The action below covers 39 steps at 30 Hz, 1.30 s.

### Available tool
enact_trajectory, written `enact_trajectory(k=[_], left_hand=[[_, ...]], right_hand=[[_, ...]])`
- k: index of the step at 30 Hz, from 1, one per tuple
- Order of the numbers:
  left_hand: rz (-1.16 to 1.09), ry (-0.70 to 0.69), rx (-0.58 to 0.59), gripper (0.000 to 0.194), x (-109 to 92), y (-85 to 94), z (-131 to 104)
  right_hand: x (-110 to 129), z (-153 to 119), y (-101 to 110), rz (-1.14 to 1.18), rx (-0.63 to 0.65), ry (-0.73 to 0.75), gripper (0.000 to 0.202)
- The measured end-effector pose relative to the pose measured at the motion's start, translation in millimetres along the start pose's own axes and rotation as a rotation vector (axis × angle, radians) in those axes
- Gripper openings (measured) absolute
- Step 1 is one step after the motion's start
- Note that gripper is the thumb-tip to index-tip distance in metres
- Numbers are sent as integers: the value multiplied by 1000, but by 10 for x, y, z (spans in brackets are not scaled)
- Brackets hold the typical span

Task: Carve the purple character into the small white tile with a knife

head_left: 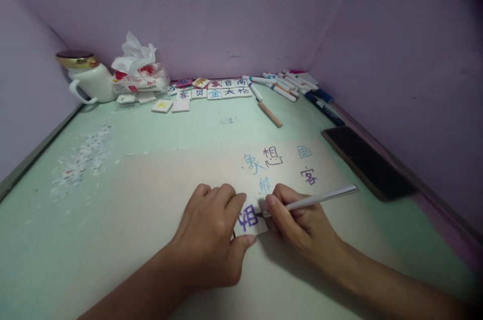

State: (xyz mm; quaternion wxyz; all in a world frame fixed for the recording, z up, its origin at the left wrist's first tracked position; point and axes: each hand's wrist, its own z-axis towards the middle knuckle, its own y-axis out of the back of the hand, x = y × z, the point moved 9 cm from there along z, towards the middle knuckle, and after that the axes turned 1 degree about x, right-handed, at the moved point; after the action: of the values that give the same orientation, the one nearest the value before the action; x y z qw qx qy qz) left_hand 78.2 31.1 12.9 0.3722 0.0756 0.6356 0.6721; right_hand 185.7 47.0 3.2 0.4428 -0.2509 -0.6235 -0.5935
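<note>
A small square white block [260, 230] bears a thick purple character and lies flat on a pale sheet. My left hand [211, 234] grips it, thumb at its near edge and fingers along its left and far side. In my right hand [302, 219] is a slim silver carving knife [320, 197], held like a pen. Its dark tip touches the block at the right part of the purple character. Part of the block is hidden under my left fingers. Blue and purple characters are written on the sheet [158, 184] beyond my hands.
White shavings [85, 159] lie in a heap at left. Along the back stand a white mug [94, 83], a tissue pack [141, 81] and several character tiles [214, 93]. Markers [283, 92], a wooden-handled tool [270, 113] and a phone [366, 161] lie at right. Purple walls enclose the table.
</note>
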Motion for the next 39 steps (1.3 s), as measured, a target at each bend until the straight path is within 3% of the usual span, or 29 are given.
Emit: enact_trajectory(k=[8, 14, 20, 22, 27, 39], left_hand=[[-17, 50, -14, 27, 29, 5, -6], [42, 52, -37, 24, 23, 4, 4], [28, 41, 19, 66, 0, -58, -24], [9, 28, 74, 71, -17, -76, -28], [-10, 18, 179, 55, -15, -112, -28], [-42, 77, 29, 29, 31, -52, -10]], right_hand=[[-5, -16, -4, 35, -3, 5, 33], [-96, -17, -28, 69, -6, -76, 35], [-160, 1, -49, 87, 9, -149, 36], [-160, 3, -48, 76, 16, -152, 36], [-106, 8, -29, 38, 23, -108, 35], [9, -5, -28, -13, -27, -10, 33]])
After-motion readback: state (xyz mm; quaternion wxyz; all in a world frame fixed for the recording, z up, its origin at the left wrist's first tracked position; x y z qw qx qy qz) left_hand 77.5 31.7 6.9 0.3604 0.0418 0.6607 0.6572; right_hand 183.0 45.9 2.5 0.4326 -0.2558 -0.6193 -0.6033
